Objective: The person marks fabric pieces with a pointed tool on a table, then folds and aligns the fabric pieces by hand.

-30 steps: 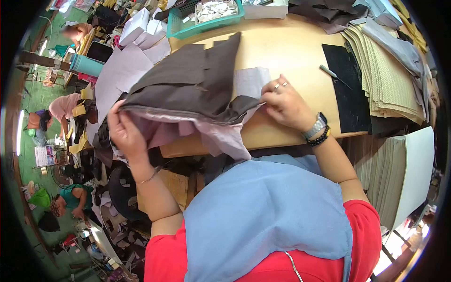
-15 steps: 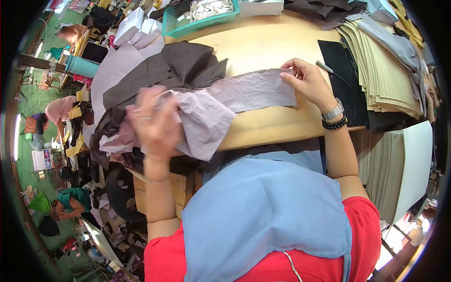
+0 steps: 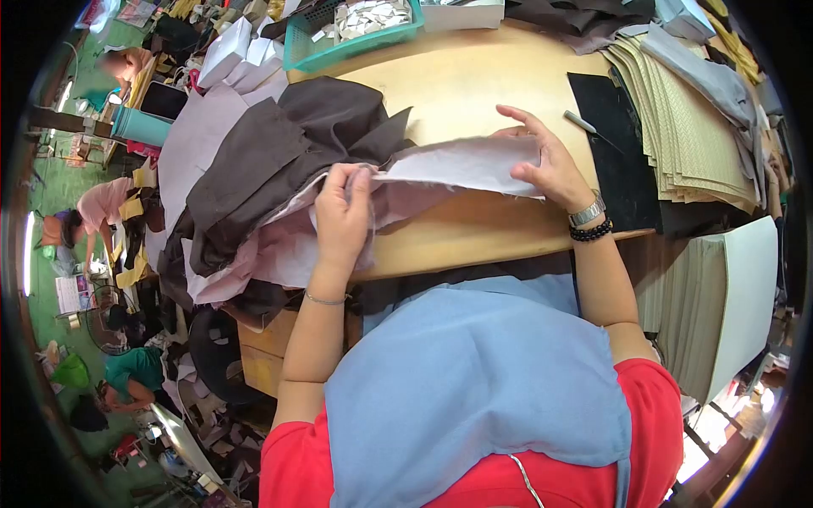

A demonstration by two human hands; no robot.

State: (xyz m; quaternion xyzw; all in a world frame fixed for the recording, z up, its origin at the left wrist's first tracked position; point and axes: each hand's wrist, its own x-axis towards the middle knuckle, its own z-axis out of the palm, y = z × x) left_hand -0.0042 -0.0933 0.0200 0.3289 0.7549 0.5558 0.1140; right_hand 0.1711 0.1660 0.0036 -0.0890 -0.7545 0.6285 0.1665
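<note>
In the head view a pale mauve fabric strip (image 3: 474,161) stretches across the wooden table, its edge folded up. My left hand (image 3: 343,207) pinches the strip near its left part, thumb against fingers. Beneath that hand, more pale mauve cloth (image 3: 284,250) hangs crumpled at the table's near edge. My right hand (image 3: 550,165) is at the strip's right end, thumb and index finger spread apart, with the fabric end between them. A dark brown fabric pile (image 3: 254,161) lies left of and behind my left hand.
A teal basket (image 3: 296,42) of small white pieces stands at the back. To the right are a black mat (image 3: 614,152), a pen-like tool (image 3: 580,121) and stacked yellowish sheets (image 3: 677,127). A thick board stack (image 3: 703,296) stands lower right. Other people work far left.
My left hand has moved right and now pinches the strip. The strip has gone from lying flat to folded up along its edge. My right hand's fingers have spread from their pinch.
</note>
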